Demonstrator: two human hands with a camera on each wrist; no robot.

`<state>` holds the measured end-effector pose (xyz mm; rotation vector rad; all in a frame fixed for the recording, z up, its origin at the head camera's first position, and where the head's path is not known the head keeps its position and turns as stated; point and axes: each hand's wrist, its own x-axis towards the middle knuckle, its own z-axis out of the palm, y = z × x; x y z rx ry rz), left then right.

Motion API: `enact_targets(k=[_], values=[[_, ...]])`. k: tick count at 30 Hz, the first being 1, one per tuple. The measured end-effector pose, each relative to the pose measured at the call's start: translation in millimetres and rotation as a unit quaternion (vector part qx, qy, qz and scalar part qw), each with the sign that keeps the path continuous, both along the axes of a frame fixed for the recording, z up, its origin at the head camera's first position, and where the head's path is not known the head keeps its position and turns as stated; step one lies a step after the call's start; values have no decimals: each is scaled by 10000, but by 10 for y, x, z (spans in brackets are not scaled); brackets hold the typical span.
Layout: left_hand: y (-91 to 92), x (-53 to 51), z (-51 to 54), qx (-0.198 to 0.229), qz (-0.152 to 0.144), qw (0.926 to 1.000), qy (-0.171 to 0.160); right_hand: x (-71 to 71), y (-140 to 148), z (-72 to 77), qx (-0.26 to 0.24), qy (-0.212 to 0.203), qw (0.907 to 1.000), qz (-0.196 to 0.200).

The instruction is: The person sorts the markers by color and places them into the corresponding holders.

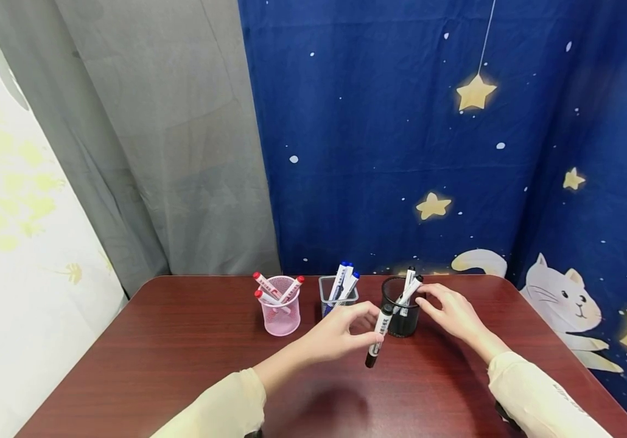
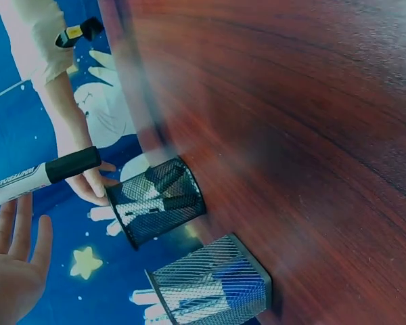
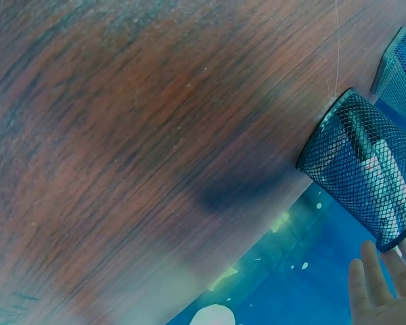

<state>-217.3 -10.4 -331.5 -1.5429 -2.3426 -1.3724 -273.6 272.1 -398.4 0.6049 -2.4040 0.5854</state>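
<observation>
My left hand [image 1: 341, 331] pinches a black whiteboard marker [image 1: 379, 337] between thumb and fingers. The marker is capped and tilted, held in front of the black mesh pen cup [image 1: 403, 322]. Two black-capped markers [image 1: 411, 289] lean inside that cup. At the cup's right rim is my right hand [image 1: 453, 313], its fingertips touching or very close to it. In the right wrist view the fingers [image 3: 375, 274] look fairly straight beside the rim. Whether the thumb presses the rim is hard to tell.
Left of the black cup stands a square mesh holder [image 1: 322, 291] with blue-capped markers [image 1: 343, 283]. Further left, a pink mesh cup [image 1: 282, 322] holds red-capped markers [image 1: 266, 285]. All stand near the back of the brown table [image 1: 193, 353], before a blue curtain [image 1: 379, 152].
</observation>
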Motion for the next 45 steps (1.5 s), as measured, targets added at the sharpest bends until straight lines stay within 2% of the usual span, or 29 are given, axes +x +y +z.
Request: enact_targets(k=[2,12,19,26,30,37,41,45], values=[[18,-33,-1,95,37,9999,-120,-5,-1,-1,4,20,10000,4],[208,-207,63,257,367,9988,-219,-10,6,0,-28,-57,10000,-14],[305,-93,360,439,443,9972,-410,-3,9,-2,-26,-51,10000,-36],[410,-146,440,406,739,9956,-419,-5,3,0,-16,-3,10000,-28],[457,-208,431,412,874,9945,-393,-6,-9,-2,14,13,10000,-2],[564,-524,164,457,1047,9926,-408,1,-12,-7,-1,-24,10000,-20],[595,-618,123,510,1158,9912,-397,2,-8,0,18,-61,10000,-22],[630,-677,130,559,1294,9889,-465,-3,-6,1,2,-51,10000,-7]])
